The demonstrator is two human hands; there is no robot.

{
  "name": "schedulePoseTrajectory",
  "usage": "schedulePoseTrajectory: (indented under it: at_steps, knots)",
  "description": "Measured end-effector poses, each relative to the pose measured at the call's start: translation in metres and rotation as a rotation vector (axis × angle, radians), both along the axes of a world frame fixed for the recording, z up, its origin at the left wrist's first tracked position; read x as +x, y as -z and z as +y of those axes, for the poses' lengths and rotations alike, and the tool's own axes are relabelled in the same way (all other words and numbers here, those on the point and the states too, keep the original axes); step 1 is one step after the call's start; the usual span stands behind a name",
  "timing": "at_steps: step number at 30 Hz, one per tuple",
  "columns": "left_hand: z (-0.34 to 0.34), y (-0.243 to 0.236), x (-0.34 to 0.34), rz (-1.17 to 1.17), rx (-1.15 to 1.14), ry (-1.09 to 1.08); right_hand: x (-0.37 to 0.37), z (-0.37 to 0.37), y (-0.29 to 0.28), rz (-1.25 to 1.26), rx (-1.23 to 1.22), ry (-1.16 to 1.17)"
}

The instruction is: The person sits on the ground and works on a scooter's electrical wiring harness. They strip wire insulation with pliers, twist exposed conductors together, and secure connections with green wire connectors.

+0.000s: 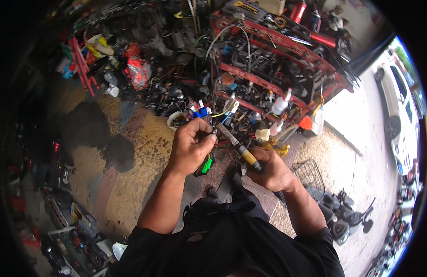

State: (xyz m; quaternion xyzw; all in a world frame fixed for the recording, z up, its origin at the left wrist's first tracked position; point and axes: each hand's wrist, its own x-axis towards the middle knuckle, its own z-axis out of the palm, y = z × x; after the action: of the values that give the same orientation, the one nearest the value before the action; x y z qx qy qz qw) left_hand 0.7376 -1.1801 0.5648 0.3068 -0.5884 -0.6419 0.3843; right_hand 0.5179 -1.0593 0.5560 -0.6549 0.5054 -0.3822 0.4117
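My left hand (191, 147) is closed in a pinch on a thin wire, whose dark tip shows at the fingertips. My right hand (270, 170) grips a stick-shaped tool (230, 138) with a rough grey-brown metal shaft and a yellow and black handle; its kind is unclear. The shaft points up and left, its end close to my left fingertips. Around the hands are plug connectors on wires: a white connector (231, 105) with yellow and blue wires, a blue connector (202, 112), a green connector (207, 165) and a cream connector (262, 134).
Ahead stands a red metal rack (269, 87) crowded with tools and parts. A white bottle (281, 102) and an orange funnel (305, 123) are at its right. Dark oil stains mark the floor (142, 138). Outside are a wire basket (310, 177), a scooter (345, 214) and a white car (394, 106).
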Motion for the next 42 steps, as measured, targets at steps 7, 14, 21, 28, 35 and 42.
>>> schedulePoseTrajectory:
  at_steps: [7,14,21,28,35,42]
  knots:
    - [0.024,-0.002,-0.015,0.109,0.128,0.129,0.01,0.053,-0.011,-0.043,0.015,0.142]
    - [0.065,-0.009,-0.046,0.109,0.038,0.257,0.002,0.125,-0.021,-0.062,0.059,0.28]
    - [0.138,-0.006,-0.087,0.127,-0.022,0.38,-0.011,0.215,-0.009,0.082,0.041,0.429]
    - [0.214,0.005,-0.124,0.113,0.063,0.483,-0.012,0.303,0.005,0.044,0.012,0.58]
    - [0.266,-0.003,-0.152,0.206,0.138,0.614,-0.003,0.374,0.006,-0.424,0.11,0.695]
    - [0.292,-0.005,-0.168,0.209,0.197,0.824,0.032,0.404,0.004,-0.241,0.01,0.922]
